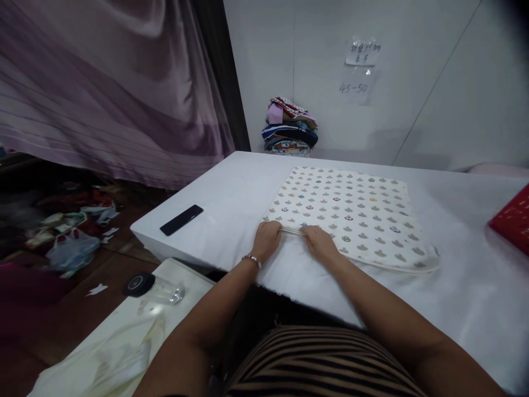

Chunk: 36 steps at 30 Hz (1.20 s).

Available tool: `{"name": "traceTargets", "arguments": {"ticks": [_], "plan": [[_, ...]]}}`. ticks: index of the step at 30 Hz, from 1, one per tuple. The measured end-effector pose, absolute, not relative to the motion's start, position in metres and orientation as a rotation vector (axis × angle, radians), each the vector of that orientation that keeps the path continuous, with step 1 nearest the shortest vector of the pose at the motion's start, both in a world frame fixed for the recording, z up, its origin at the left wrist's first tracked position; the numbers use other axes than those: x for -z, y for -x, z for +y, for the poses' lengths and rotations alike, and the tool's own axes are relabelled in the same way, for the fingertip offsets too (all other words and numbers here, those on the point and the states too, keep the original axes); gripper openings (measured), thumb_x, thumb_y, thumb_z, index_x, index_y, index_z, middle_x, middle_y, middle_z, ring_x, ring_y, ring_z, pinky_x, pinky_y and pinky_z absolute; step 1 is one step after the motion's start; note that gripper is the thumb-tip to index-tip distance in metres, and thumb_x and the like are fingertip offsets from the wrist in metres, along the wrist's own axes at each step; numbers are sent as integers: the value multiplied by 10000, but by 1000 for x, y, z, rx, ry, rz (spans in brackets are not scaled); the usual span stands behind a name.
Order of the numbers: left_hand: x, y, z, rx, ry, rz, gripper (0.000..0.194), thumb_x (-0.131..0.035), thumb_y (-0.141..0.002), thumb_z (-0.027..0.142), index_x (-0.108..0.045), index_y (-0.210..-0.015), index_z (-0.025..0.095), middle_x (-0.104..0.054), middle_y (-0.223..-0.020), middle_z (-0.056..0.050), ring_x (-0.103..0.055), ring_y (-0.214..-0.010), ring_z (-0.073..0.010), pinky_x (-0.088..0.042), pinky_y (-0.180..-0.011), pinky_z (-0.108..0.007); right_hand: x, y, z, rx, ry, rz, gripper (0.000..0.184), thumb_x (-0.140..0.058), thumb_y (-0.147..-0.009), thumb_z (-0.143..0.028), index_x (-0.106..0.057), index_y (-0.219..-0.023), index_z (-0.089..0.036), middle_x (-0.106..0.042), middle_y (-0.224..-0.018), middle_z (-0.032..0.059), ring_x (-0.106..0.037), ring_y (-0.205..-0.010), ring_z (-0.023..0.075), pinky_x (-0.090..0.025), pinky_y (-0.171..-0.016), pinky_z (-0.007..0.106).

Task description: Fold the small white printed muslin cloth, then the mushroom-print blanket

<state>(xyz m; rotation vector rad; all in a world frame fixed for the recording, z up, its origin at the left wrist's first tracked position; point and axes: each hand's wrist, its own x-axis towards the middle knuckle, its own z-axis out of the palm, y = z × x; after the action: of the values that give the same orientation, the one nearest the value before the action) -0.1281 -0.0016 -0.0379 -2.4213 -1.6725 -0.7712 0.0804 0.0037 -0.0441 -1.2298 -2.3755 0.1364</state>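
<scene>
A cream cloth point(355, 209) printed with grey and coloured mushroom-like shapes lies flat on the white-covered table point(219, 193), its near edge showing layers. At its near left corner, my left hand point(268, 238), with a bracelet at the wrist, is closed on the edge. My right hand point(320, 242) grips the same edge a short way to the right. Between the two hands, the edge is slightly raised. The fingertips of both hands are partly hidden by the cloth.
A black phone point(182, 219) lies at the table's left. Red fabric point(514, 220) is at the right edge. Folded cloths point(291, 129) are stacked behind the table. A clear bottle with a black lid point(163, 289) lies on a lower surface at left. A purple curtain point(124, 82) hangs beyond.
</scene>
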Motion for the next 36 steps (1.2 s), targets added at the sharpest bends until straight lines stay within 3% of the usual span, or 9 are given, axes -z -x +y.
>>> {"name": "traceTargets", "arguments": {"ticks": [4, 9, 15, 20, 28, 36], "plan": [[34, 123, -12, 777, 2387, -1524, 145, -469, -837, 98, -592, -857, 171, -627, -1024, -71, -536, -997, -190, -393, -867, -338, 46, -81, 5, -116, 1223, -2363, 301, -388, -891, -128, -566, -1131, -165, -641, -1030, 92, -564, -913, 198, -444, -795, 305], [33, 105, -23, 410, 2503, -1447, 220, -429, -895, 192, -629, -803, 185, -634, -840, -55, -560, -847, -195, -395, -772, -346, 46, -80, 8, -40, 1170, -2351, 312, -383, -878, -104, -575, -1118, -159, -648, -1009, 91, -563, -926, 202, -443, -818, 308], [34, 84, -6, 113, 2543, -1649, 284, -372, -915, 196, -648, -876, 142, -675, -819, -83, -615, -733, -201, -418, -636, -311, 45, -80, 9, 50, 1139, -2356, 283, -372, -892, -123, -604, -1052, -147, -653, -939, 102, -564, -860, 211, -445, -770, 316], [30, 78, -2, 115, 2582, -1577, 273, -367, -886, 115, -639, -860, 107, -674, -788, -104, -626, -787, -220, -438, -681, -326, 46, -81, 10, 71, 1146, -2359, 284, -387, -875, -103, -602, -1055, -152, -655, -948, 95, -558, -864, 208, -437, -782, 312], [29, 95, -25, 191, 2613, -1565, 273, -348, -897, 142, -612, -829, 142, -661, -759, -92, -611, -702, -202, -429, -640, -319, 44, -80, 6, 34, 1143, -2445, 305, -381, -864, -73, -594, -1065, -156, -648, -1014, 88, -545, -926, 199, -414, -820, 305], [31, 96, -30, 325, 2606, -1664, 186, -409, -891, 182, -593, -886, 155, -660, -809, -70, -611, -759, -195, -431, -682, -313, 43, -77, -8, -18, 1083, -2555, 297, -406, -834, -79, -567, -1071, -159, -632, -1042, 89, -523, -952, 204, -388, -834, 314]]}}
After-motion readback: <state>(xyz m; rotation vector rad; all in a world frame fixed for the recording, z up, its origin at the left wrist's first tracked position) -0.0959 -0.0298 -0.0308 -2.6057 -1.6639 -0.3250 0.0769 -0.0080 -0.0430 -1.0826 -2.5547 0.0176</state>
